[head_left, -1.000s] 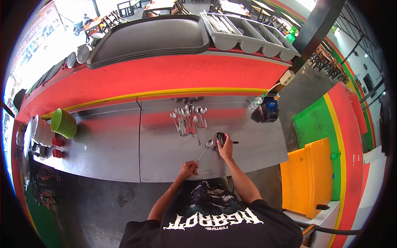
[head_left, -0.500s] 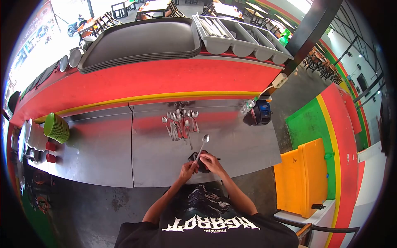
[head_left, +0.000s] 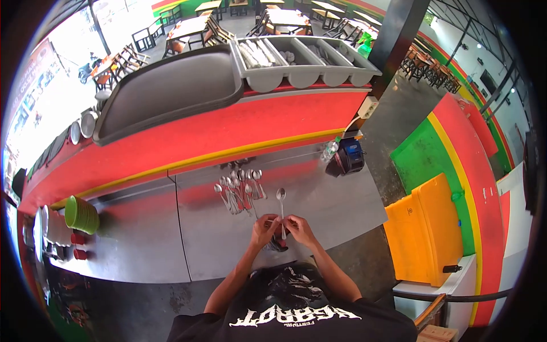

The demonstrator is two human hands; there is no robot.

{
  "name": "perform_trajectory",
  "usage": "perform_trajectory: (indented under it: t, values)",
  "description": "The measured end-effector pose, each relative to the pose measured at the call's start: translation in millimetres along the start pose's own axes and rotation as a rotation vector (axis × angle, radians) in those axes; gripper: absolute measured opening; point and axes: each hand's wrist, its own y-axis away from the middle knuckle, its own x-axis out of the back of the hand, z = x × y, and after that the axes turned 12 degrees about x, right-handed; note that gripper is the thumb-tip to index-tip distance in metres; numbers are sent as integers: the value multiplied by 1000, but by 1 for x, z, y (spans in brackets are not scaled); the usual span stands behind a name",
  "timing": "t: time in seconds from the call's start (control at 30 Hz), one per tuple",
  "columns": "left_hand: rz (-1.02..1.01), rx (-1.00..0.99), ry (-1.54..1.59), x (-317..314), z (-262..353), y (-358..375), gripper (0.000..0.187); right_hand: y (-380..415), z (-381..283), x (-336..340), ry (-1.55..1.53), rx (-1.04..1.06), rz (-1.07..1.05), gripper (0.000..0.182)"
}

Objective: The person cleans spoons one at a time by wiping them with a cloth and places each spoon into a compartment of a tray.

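Note:
Between both hands a metal spoon (head_left: 281,195) stands with its bowl pointing away from me. The fingers of my left hand (head_left: 264,230) are pinched at the left side of its handle, near a thin light item too small to name. My right hand (head_left: 299,229) grips the handle from the right. Beneath the hands lies a dark object (head_left: 276,245), partly covered by them. Beyond them, a pile of spoons (head_left: 235,192) rests on the metal table (head_left: 319,199).
Green bowls (head_left: 82,215) and red cups (head_left: 78,239) stand at the far left. A bottle (head_left: 329,149) and dark bag (head_left: 348,157) sit at the back right. The red ledge holds a black tray (head_left: 171,88) and a grey cutlery box (head_left: 307,74). An orange cooler (head_left: 433,228) stands right.
The view has turned and shifted. The spoon, tilted before, now points almost straight ahead, and my hands have come level on either side of its handle.

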Motion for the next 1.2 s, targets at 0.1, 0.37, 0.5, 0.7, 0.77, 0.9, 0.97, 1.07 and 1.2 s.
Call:
perform_trajectory:
  t: [0.1, 0.37, 0.5, 0.7, 0.77, 0.9, 0.97, 1.07, 1.2]
  values:
    - [-42, -59, -137, -5, 33, -20, 23, -8, -11, 14, 36, 35, -50, 18]
    - [-1, -329, -387, -32, 132, -60, 22, -60, -48, 65, -31, 88, 0, 19]
    - [23, -391, -360, -48, 205, -84, 20, -104, -90, 105, -29, 207, -22, 19]
    - [97, -781, -399, -78, 341, -109, 17, -198, -174, 169, 84, 634, 62, 15]
    - [193, -879, -480, -84, 384, -128, 15, -236, -208, 191, 197, 751, 101, 14]
    - [302, -913, -386, -91, 451, -192, 15, -313, -266, 219, 335, 856, 194, 14]
    - [336, -931, -373, -87, 472, -223, 16, -361, -263, 227, 368, 819, 187, 19]
    - [406, -870, -409, -66, 458, -286, 19, -411, -240, 234, 431, 616, 45, 27]
    - [375, -631, -396, -57, 453, -302, 25, -412, -240, 231, 636, 536, 130, 37]
